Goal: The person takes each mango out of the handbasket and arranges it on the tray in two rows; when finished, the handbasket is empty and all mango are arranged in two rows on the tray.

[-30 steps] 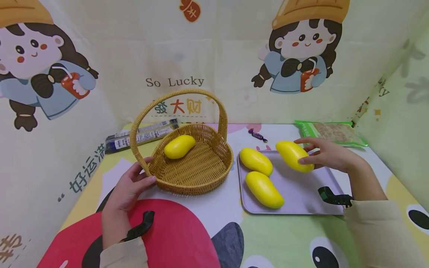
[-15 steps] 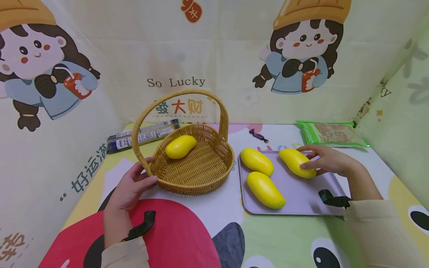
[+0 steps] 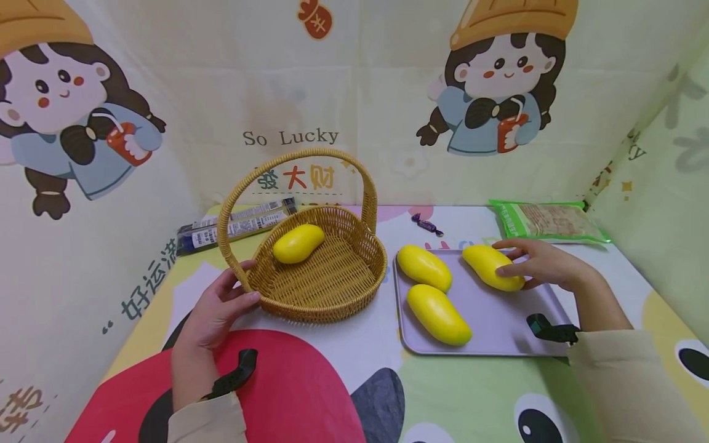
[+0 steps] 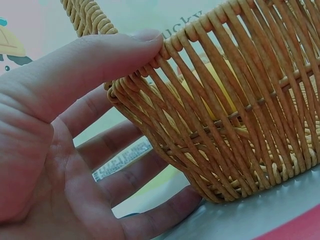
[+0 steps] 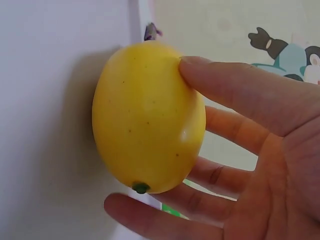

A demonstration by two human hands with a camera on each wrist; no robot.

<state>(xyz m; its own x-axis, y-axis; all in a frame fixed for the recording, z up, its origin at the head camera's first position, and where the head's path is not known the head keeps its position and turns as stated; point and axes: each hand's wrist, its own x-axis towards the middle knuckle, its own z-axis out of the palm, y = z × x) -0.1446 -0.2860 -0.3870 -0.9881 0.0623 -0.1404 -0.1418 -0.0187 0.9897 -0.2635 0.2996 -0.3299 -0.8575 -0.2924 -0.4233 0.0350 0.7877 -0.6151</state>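
At the left, my left hand holds the side of a wicker basket near the foot of its tall handle. In the left wrist view the thumb lies over the basket's rim, the other fingers spread along its outer side. One yellow mango lies inside the basket. My right hand grips another mango at the back of a pale purple tray, thumb on one side and fingers on the other. Two more mangoes lie side by side at the tray's left.
Long dark packets lie behind the basket at the left. A small purple wrapped candy sits behind the tray, and a green-edged food packet is at the back right. A printed cloth wall rises behind the table.
My right hand has lowered its mango from above the tray down onto the tray's back part. The left hand and the basket have stayed in place.
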